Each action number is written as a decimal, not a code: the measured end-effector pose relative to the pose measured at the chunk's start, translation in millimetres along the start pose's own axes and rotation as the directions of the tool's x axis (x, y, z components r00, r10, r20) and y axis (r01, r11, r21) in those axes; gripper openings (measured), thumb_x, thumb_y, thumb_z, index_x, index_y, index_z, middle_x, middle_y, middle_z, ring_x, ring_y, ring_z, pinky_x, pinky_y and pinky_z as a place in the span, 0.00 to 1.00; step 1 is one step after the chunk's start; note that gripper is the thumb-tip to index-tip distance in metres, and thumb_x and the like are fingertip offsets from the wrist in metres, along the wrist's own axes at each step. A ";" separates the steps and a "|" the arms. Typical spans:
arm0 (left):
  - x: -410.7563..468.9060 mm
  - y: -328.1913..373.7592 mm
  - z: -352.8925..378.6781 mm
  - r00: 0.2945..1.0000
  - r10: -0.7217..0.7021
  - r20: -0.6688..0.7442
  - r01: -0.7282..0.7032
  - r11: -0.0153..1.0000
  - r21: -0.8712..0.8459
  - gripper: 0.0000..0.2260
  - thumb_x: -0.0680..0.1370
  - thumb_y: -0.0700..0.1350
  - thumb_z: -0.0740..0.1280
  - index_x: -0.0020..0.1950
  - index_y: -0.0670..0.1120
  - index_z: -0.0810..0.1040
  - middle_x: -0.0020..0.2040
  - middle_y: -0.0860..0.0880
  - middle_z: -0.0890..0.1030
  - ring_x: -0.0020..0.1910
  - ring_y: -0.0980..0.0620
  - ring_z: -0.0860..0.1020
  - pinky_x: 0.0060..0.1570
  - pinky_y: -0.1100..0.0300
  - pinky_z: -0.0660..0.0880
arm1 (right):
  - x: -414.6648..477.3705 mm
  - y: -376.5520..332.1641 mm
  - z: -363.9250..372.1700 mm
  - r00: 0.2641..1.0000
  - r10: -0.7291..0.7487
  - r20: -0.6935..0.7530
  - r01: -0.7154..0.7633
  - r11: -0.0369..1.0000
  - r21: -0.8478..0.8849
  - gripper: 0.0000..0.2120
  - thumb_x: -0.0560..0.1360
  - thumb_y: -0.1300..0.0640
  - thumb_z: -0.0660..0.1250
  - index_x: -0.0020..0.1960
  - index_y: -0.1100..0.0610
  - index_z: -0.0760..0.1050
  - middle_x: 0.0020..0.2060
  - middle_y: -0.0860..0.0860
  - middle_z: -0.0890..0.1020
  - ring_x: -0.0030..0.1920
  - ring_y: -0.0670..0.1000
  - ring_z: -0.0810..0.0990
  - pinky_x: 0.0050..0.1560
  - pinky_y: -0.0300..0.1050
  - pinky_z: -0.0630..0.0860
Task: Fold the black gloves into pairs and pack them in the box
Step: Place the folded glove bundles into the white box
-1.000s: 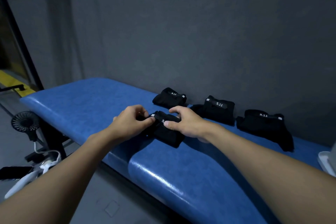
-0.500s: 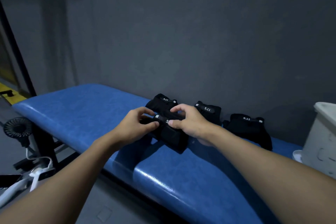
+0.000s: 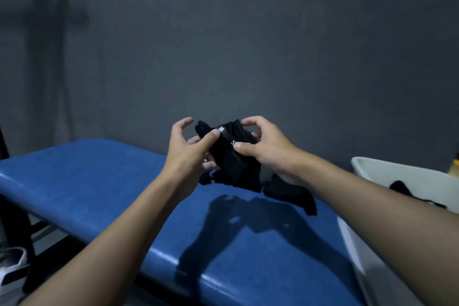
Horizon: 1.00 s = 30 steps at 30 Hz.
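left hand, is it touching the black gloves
Touching. The head view shows the left hand with its thumb pressed on the black gloves by the white tag.

Left hand (image 3: 188,154), right hand (image 3: 267,150) gripping black gloves (image 3: 229,159), blue bench (image 3: 99,181) below, white box (image 3: 397,176) right

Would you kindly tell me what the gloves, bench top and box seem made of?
The black gloves: seemingly soft matte fabric, crumpling limply. The bench top: glossy blue vinyl-like padding, showing highlights. The box: probably smooth white plastic, rounded rim.
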State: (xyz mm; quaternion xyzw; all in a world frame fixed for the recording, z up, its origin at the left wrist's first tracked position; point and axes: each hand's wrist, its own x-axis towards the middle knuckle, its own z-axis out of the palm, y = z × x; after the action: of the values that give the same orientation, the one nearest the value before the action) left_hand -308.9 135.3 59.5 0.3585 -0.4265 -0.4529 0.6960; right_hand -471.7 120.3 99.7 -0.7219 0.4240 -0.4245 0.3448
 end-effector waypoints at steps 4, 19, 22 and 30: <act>-13.9 10.8 41.4 0.995 0.058 0.076 -0.054 0.997 -0.054 0.26 0.78 0.40 0.71 0.71 0.54 0.64 0.57 0.46 0.82 0.47 0.48 0.85 0.43 0.49 0.82 | -22.5 -19.0 -41.5 1.000 -0.004 0.019 0.004 0.999 -0.040 0.31 0.74 0.63 0.72 0.72 0.49 0.63 0.50 0.53 0.78 0.48 0.51 0.82 0.52 0.45 0.79; -43.6 11.1 193.8 0.893 0.025 0.450 -0.050 0.998 0.045 0.28 0.75 0.40 0.74 0.70 0.53 0.66 0.40 0.52 0.82 0.45 0.48 0.84 0.53 0.40 0.79 | -110.8 -24.0 -198.4 0.997 -0.044 -0.056 0.027 0.962 -0.272 0.26 0.70 0.56 0.76 0.66 0.46 0.72 0.50 0.51 0.80 0.52 0.48 0.81 0.57 0.45 0.79; -50.3 3.2 214.3 0.871 0.007 0.492 -0.053 0.996 0.079 0.27 0.76 0.41 0.73 0.70 0.52 0.66 0.43 0.48 0.82 0.43 0.49 0.85 0.49 0.45 0.82 | -127.8 -17.7 -215.7 0.997 -0.033 -0.077 0.011 0.962 -0.272 0.25 0.71 0.59 0.76 0.64 0.47 0.73 0.55 0.58 0.80 0.51 0.53 0.83 0.55 0.50 0.81; -49.2 -50.2 190.5 0.715 0.043 0.698 -0.517 0.704 0.486 0.11 0.78 0.52 0.70 0.59 0.58 0.76 0.57 0.59 0.80 0.61 0.63 0.76 0.60 0.54 0.77 | -172.0 17.3 -248.9 0.976 0.193 -0.103 -0.215 0.932 -0.293 0.21 0.72 0.59 0.74 0.62 0.44 0.75 0.56 0.48 0.78 0.46 0.47 0.84 0.45 0.47 0.83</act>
State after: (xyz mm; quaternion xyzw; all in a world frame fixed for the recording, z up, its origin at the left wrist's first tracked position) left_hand -511.3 143.2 74.1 0.3261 -0.8192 -0.2485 0.4011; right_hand -750.7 234.6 129.8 -0.7024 0.5688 -0.3423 0.2569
